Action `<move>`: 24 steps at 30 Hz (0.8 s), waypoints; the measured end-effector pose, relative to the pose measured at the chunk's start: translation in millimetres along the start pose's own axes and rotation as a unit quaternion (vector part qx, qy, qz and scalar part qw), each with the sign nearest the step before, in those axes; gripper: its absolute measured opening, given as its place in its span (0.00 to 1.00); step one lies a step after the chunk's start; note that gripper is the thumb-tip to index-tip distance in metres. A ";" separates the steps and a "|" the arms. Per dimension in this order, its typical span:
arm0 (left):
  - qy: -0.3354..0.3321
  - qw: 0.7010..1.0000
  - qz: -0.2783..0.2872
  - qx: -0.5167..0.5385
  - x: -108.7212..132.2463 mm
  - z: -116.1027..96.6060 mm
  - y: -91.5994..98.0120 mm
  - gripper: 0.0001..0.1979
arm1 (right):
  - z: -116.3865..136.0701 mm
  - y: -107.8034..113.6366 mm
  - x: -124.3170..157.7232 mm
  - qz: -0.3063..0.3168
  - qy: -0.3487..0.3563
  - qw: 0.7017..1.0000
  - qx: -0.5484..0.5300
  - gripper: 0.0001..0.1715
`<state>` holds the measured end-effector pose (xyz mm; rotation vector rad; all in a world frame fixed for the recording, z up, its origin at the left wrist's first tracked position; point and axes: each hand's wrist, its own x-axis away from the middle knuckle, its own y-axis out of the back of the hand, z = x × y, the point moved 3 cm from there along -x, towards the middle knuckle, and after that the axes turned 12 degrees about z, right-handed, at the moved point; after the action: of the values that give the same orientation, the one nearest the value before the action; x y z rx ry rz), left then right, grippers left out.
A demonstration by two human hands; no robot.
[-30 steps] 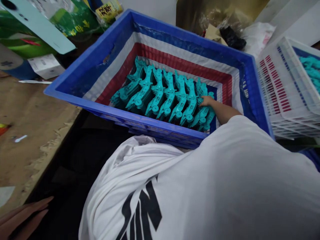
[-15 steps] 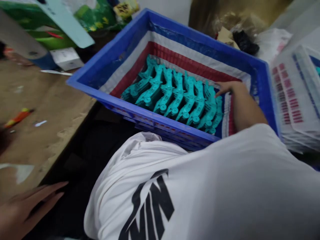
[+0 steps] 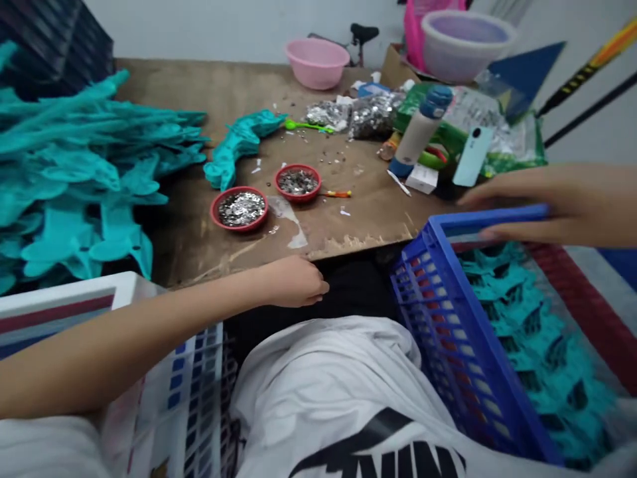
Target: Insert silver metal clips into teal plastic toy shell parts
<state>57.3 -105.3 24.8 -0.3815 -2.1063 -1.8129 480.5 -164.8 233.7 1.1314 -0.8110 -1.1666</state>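
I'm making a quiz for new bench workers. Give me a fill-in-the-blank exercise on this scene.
1. The right hand is at the rim of a crate coloured ____.
2. ____ red dishes stand on the wooden table.
3. The basin at the table's far edge is ____.
Missing words: blue; two; pink.

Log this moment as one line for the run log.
left hand curled at table edge | right hand on blue crate rim | teal parts inside
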 end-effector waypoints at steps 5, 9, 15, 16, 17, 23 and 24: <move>0.031 0.999 -0.031 0.023 3.6 12.9 -8.9 0.04 | 82.7 -55.9 -236.5 0.242 0.242 0.938 0.053 0.44; 0.054 0.996 -0.055 0.048 2.2 24.4 -7.6 0.05 | 117.1 -122.5 -412.7 0.207 0.271 0.936 0.082 0.61; 0.082 0.985 -0.127 0.085 1.1 39.3 -4.9 0.09 | 179.1 -238.3 -608.8 0.193 0.304 0.912 0.198 0.73; 0.084 0.984 -0.130 0.092 0.3 40.7 -4.6 0.09 | 187.8 -256.9 -628.4 0.215 0.304 0.897 0.236 0.74; 0.084 0.984 -0.124 0.100 -1.0 41.7 -4.4 0.08 | 195.6 -274.3 -643.9 0.238 0.307 0.880 0.273 0.73; 0.089 0.980 -0.103 0.145 -8.0 45.3 0.9 0.06 | 224.8 -348.8 -671.0 0.316 0.353 0.801 0.366 0.48; 0.093 0.977 -0.118 0.151 -7.3 46.7 3.0 0.05 | 226.4 -355.5 -669.4 0.318 0.357 0.797 0.369 0.48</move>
<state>61.5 -58.7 18.3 0.1146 -2.3200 -1.5370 11.1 425.9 -3.9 1.5951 -0.9384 0.2255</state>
